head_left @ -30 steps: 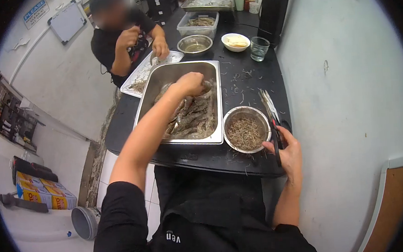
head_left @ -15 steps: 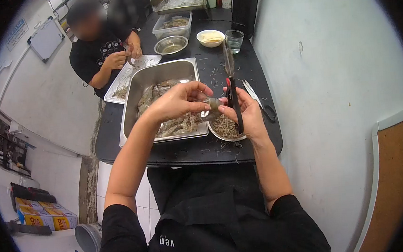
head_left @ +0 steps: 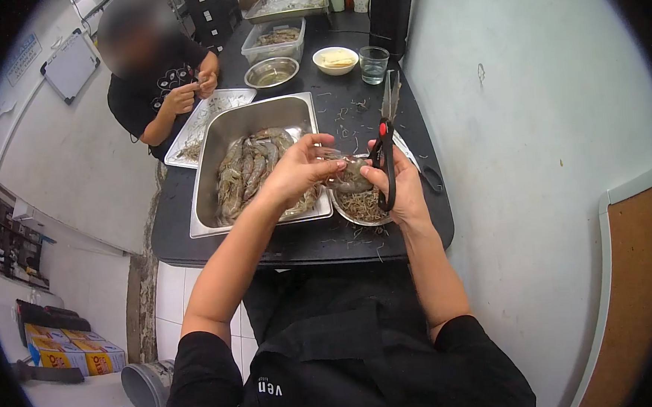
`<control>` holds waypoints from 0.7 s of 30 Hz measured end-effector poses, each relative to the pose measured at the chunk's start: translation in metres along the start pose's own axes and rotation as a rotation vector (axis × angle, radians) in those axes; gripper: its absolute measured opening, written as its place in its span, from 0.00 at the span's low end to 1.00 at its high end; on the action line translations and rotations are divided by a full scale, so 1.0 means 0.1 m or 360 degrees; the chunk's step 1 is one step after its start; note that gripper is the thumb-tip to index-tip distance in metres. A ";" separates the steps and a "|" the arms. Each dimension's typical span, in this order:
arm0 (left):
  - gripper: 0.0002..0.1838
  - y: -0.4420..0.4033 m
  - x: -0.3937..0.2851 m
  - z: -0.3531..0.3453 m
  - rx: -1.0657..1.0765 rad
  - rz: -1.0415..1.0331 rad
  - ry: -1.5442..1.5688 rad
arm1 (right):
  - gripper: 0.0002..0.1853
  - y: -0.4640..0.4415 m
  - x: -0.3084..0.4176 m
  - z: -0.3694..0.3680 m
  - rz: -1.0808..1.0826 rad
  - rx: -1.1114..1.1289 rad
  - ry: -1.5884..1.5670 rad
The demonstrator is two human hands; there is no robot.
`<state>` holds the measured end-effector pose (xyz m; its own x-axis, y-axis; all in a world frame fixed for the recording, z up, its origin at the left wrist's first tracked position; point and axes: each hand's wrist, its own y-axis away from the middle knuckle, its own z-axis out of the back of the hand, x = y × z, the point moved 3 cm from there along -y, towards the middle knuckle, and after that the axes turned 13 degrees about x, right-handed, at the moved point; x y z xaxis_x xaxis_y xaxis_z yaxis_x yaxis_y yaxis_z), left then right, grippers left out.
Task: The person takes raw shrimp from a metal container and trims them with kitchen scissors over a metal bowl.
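A grey shrimp point(head_left: 350, 177) is held between my two hands, above a round metal bowl point(head_left: 358, 221) of thin trimmings. The fingers of my left hand point(head_left: 298, 169) pinch its left side. My right hand point(head_left: 401, 185) grips the shrimp's other side with thumb and fingers and also holds black-handled scissors point(head_left: 384, 146), their blades pointing up and away from me. Left of the bowl, a deep steel tray point(head_left: 210, 140) holds several shrimp. A second pair of scissors point(head_left: 406, 151) lies on the table, partly behind my right hand.
Across the table a person point(head_left: 156, 79) handles something small over a white tray point(head_left: 219, 105). Farther back stand a metal bowl point(head_left: 272, 72), a plastic tub point(head_left: 275, 50), a white bowl point(head_left: 336, 61), a glass point(head_left: 373, 65) and an ice tray point(head_left: 286, 4). A wall point(head_left: 517, 147) borders the right side.
My left hand has come out of the steel tray with a shrimp and met my right hand above the bowl. The scissors in my right hand were lifted off the table side. The view has shifted.
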<state>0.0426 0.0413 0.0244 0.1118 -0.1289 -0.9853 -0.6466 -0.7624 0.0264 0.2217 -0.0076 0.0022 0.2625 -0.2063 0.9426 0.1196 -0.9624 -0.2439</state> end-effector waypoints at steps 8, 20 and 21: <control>0.28 0.53 0.11 -0.60 -0.0328 -0.0564 -0.1485 | 0.27 0.05 -0.01 0.03 -0.0087 -0.0108 -0.0017; 0.22 0.36 0.24 -0.43 -0.0055 -0.0335 0.0804 | 0.32 0.22 0.28 -0.36 0.0231 0.0101 0.0408; 0.20 0.39 0.19 -0.40 -0.0093 -0.0280 0.0790 | 0.32 0.26 0.33 -0.31 0.0178 0.0142 0.0489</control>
<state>0.0493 -0.0164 0.0135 0.5680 -0.2697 -0.7776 -0.5441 -0.8319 -0.1089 0.2038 -0.0446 0.0343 -0.0204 -0.3666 0.9302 0.1930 -0.9143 -0.3561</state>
